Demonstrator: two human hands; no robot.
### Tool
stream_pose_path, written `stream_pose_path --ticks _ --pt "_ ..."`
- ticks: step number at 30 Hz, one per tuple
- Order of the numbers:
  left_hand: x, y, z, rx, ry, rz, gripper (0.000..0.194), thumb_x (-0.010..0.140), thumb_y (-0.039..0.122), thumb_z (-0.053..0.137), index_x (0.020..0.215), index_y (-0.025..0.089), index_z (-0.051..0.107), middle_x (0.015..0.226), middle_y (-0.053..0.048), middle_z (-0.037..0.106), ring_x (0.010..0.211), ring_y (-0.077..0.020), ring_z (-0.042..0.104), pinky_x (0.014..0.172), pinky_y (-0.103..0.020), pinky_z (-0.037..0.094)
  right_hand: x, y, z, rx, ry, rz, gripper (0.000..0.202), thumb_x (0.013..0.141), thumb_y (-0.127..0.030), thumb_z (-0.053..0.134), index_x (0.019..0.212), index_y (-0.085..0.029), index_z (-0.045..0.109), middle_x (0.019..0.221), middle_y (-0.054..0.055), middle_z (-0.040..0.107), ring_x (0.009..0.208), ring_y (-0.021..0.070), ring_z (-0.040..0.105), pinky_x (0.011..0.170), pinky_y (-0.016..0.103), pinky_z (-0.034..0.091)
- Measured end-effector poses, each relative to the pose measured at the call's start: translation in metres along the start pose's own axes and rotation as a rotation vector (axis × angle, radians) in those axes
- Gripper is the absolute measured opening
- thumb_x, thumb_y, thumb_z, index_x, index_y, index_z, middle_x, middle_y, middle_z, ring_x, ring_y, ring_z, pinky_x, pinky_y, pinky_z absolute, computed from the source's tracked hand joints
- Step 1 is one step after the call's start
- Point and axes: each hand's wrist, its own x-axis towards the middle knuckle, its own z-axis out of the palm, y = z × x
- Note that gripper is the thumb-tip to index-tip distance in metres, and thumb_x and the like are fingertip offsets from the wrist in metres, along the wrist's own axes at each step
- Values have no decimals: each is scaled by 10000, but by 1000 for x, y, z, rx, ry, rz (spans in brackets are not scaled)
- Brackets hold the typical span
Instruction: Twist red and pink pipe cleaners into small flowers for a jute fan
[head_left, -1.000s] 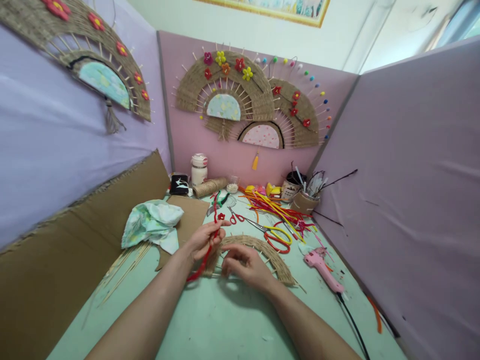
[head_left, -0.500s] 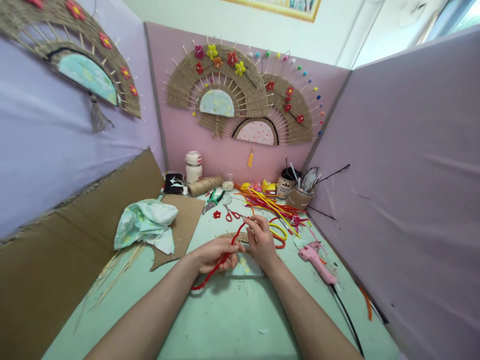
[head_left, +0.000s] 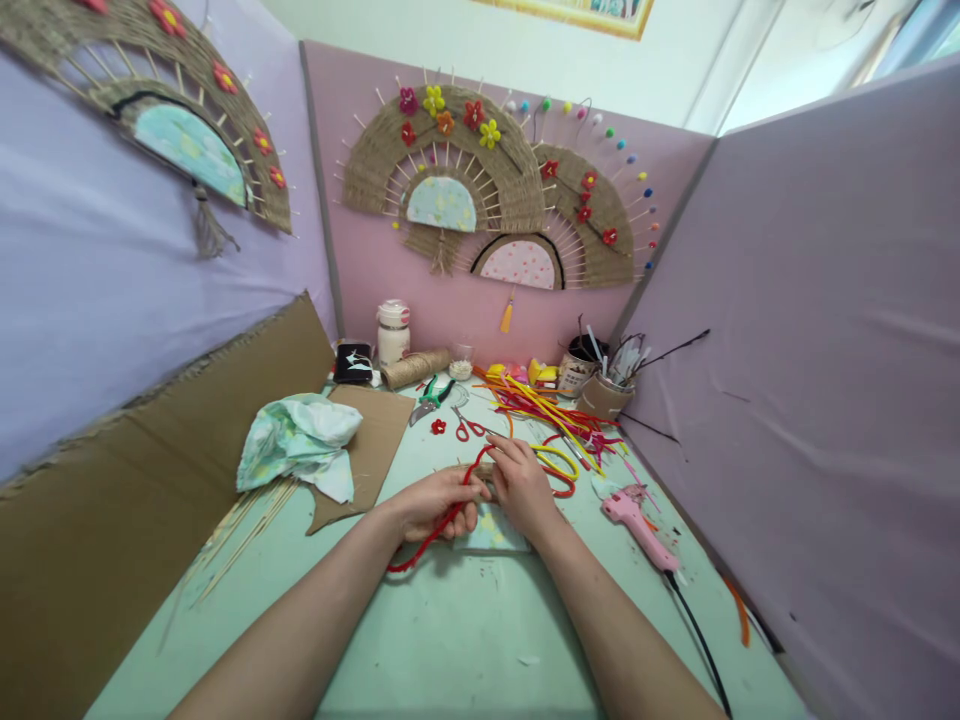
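A red pipe cleaner runs through my left hand, whose thumb and fingers are closed round it. Its lower end curls out below the wrist. My right hand has its fingers bent and closed at the upper end of the same pipe cleaner. Under both hands lies a small woven fan with a blue-green patterned cloth centre, largely covered by them. Just beyond the hands are red-handled scissors and a small red flower.
Yellow, red and orange pipe cleaners lie behind my right hand. A pink glue gun with a black cord is at right. Patterned cloth rests on cardboard at left. Green-handled pruners and a twine roll are farther back.
The upper end of the red pipe cleaner has bent over toward my right hand, whose fingers are lower and curl more. The whole view has shifted slightly.
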Motion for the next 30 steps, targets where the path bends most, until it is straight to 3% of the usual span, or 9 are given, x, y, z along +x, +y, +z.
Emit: stream_pose_path --ticks 5,8,12,19,23,30 --pt "4 3 2 -135 197 136 382 788 510 553 930 155 538 600 -6 606 414 -76 533 377 -153 375 0 -5 2 -36 -67 -23 246 845 -86 450 963 -183 643 1143 58 620 1011 236 466 912 426 442" --pt "5 5 0 -181 289 224 290 771 409 620 820 134 542 596 -2 584 439 -58 520 393 -140 364 -1 -10 3 -16 -102 -32 281 834 -65 450 1003 -189 636 1139 53 619 1008 238 460 885 419 455" --pt "4 5 -1 -133 311 237 197 722 270 677 745 124 546 578 12 562 433 -40 485 404 -135 349 -3 -15 3 51 -107 -41 294 828 -68 451 1022 -194 633 1110 81 619 1029 236 476 871 424 463" --pt "6 6 0 -117 444 274 160 694 251 652 729 135 547 545 16 561 420 -52 478 409 -156 334 -3 -14 0 36 44 7 222 839 -110 460 958 -191 629 1166 99 588 1093 249 455 927 466 414" --pt "7 6 1 -83 491 275 173 681 273 652 706 136 548 534 17 560 415 -56 473 418 -168 340 -2 -16 -1 -15 -15 -12 270 824 -110 480 1033 -200 625 1147 85 599 1045 259 449 904 463 422" --pt "6 5 3 -44 474 278 216 690 324 651 693 137 544 560 15 558 436 -58 477 432 -174 347 -3 -19 0 -40 -100 -6 285 821 -112 499 1049 -220 631 1155 67 594 1005 260 441 855 438 449"
